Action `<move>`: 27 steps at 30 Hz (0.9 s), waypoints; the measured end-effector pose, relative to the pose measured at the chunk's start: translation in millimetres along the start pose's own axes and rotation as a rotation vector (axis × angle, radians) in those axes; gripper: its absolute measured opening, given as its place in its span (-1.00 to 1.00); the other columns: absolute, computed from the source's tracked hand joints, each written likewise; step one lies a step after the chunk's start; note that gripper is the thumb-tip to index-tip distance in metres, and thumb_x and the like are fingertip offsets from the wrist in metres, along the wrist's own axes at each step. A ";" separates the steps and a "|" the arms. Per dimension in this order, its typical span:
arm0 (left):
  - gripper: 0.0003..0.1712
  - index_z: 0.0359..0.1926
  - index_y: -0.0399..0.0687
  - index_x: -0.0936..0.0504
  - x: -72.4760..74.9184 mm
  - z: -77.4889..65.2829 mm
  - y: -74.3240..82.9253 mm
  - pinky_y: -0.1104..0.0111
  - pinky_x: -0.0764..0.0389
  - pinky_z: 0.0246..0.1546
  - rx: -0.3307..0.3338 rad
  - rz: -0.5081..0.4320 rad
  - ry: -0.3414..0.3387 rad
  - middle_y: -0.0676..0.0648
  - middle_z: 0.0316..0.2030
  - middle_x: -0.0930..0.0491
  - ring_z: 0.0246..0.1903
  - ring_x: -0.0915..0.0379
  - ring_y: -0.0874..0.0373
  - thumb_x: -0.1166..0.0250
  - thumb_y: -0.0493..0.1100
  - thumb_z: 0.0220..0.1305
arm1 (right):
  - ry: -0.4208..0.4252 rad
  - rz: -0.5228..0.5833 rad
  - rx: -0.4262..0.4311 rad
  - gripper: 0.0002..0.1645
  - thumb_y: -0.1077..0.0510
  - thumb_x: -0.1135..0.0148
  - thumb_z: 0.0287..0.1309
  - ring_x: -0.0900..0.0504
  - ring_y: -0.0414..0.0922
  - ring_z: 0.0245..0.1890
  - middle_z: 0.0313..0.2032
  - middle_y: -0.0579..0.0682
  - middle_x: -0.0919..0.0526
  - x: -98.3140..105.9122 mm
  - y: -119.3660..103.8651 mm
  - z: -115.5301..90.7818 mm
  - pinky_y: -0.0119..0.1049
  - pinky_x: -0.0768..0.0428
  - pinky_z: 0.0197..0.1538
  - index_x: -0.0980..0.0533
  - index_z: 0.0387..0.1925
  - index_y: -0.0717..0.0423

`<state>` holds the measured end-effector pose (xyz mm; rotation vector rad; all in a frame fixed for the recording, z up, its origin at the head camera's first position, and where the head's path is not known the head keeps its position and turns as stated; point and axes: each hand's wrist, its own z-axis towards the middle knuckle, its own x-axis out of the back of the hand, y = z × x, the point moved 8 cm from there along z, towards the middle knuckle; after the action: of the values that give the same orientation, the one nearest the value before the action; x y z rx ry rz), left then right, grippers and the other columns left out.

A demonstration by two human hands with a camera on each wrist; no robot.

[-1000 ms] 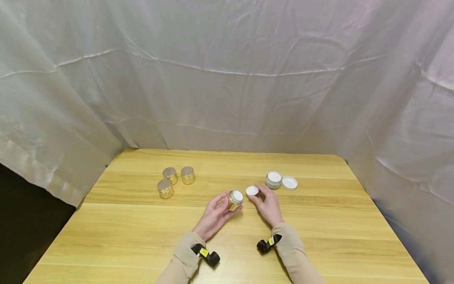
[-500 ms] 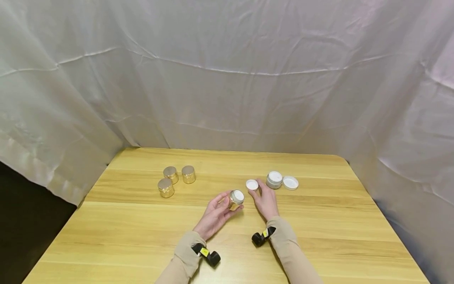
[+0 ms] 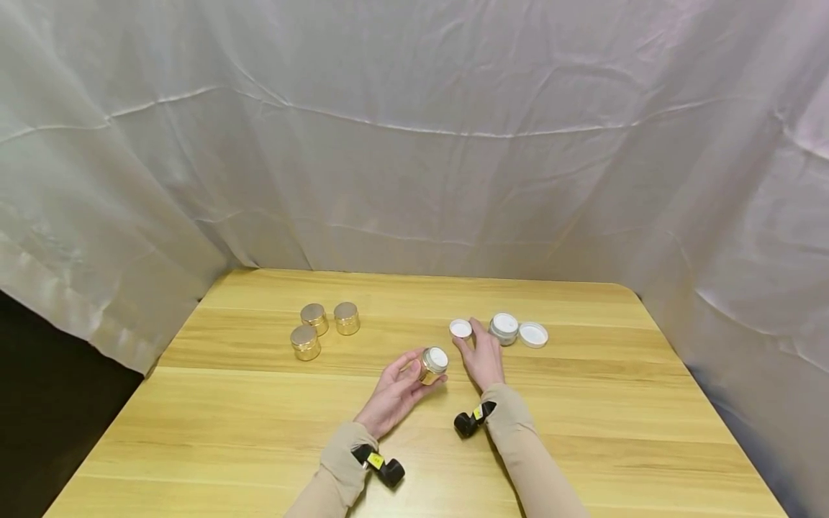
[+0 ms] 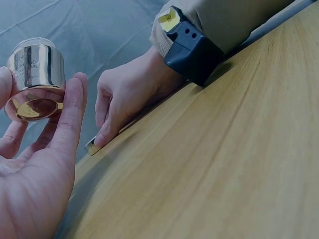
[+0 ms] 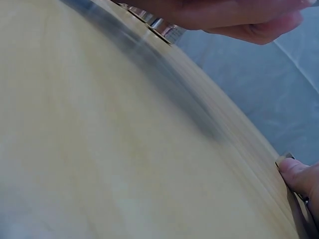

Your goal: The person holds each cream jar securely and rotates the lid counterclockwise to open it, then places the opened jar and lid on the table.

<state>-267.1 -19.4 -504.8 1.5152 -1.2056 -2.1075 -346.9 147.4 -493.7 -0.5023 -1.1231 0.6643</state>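
Note:
My left hand (image 3: 391, 398) holds a lidless gold cosmetic jar (image 3: 430, 372) tilted above the table, its white inner cover facing up and to the right. In the left wrist view, the jar's shiny wall (image 4: 37, 72) and round base show between thumb and fingers. Farther back and to the right, my right hand (image 3: 484, 357) pinches a gold jar lid (image 3: 460, 329) at the tabletop, white inside up. Only the thumb and part of the right hand (image 5: 304, 177) appear at the right wrist view's edge.
Three closed gold jars (image 3: 314, 318) stand together at the back left. Just right of my right hand sits an open jar (image 3: 504, 329) with a white inner cover, beside its upturned lid (image 3: 534, 334). A grey curtain surrounds the wooden table (image 3: 259, 446).
My right hand has moved away from me with the lid, turning its white inside upward and bringing it down to the table. The left hand keeps the jar in nearly the same place.

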 end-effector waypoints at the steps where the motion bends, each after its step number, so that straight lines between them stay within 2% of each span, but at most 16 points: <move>1: -0.59 0.34 -0.18 -0.34 0.0 0.0 -0.1 0.16 -0.51 0.39 0.000 0.001 0.001 -0.08 0.22 -0.43 0.19 -0.54 0.10 -0.02 -0.21 0.55 | 0.005 -0.005 0.002 -0.51 0.11 -0.41 0.20 -0.68 0.26 0.02 0.02 0.30 -0.70 -0.1 0.4 0.4 0.17 -0.65 0.13 -0.53 0.09 0.29; 10: -0.56 0.35 -0.17 -0.31 0.4 -0.4 1.6 0.16 -0.50 0.39 -0.011 0.007 0.001 -0.08 0.22 -0.45 0.20 -0.54 0.09 -0.05 -0.22 0.53 | 0.023 -0.014 0.010 -0.58 0.12 -0.42 0.18 -0.71 0.24 -0.11 -0.12 0.27 -0.73 0.4 -0.6 -0.2 0.14 -0.69 -0.04 -0.54 -0.01 0.26; 15: -0.48 0.36 -0.23 -0.29 5.9 0.0 -0.4 0.14 -0.53 0.38 -0.007 0.023 0.057 -0.19 0.29 -0.36 0.18 -0.54 0.05 -0.17 -0.30 0.44 | -0.004 0.012 0.009 -0.48 0.16 -0.40 0.20 -0.67 0.28 0.05 0.05 0.31 -0.68 1.5 0.6 -7.9 0.17 -0.65 0.16 -0.50 0.13 0.29; 20: -0.24 0.42 -0.38 -0.20 9.2 -1.1 -1.8 0.25 -0.56 0.35 0.006 0.130 0.103 -0.20 0.29 -0.37 0.14 -0.56 0.09 -0.33 -0.36 0.28 | -0.035 0.042 0.031 -0.34 0.21 -0.36 0.21 -0.55 0.30 0.24 0.22 0.38 -0.56 9.5 0.4 -24.4 0.17 -0.51 0.36 -0.41 0.30 0.35; 24: -0.26 0.36 -0.46 -0.28 11.7 -2.1 1.1 0.34 -0.58 0.31 -0.028 0.200 0.142 -0.12 0.14 -0.52 0.12 -0.60 0.12 -0.37 -0.41 0.20 | -0.066 0.059 0.019 -0.30 0.21 -0.36 0.22 -0.56 0.29 0.23 0.23 0.42 -0.52 16.0 -0.4 -37.8 0.14 -0.53 0.35 -0.37 0.32 0.42; 27: -0.32 0.30 -0.43 -0.38 16.8 -2.6 3.7 0.39 -0.62 0.25 -0.057 0.249 0.206 -0.07 0.07 -0.61 0.10 -0.61 0.14 -0.39 -0.43 0.17 | -0.089 0.065 0.005 -0.29 0.20 -0.34 0.24 -0.59 0.27 0.21 0.24 0.42 -0.51 16.6 -1.0 -43.0 0.11 -0.57 0.32 -0.35 0.34 0.43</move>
<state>-272.6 -33.7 -513.1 1.4333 -1.1806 -1.7655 -301.9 156.8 -497.6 -0.5104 -1.1928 0.7520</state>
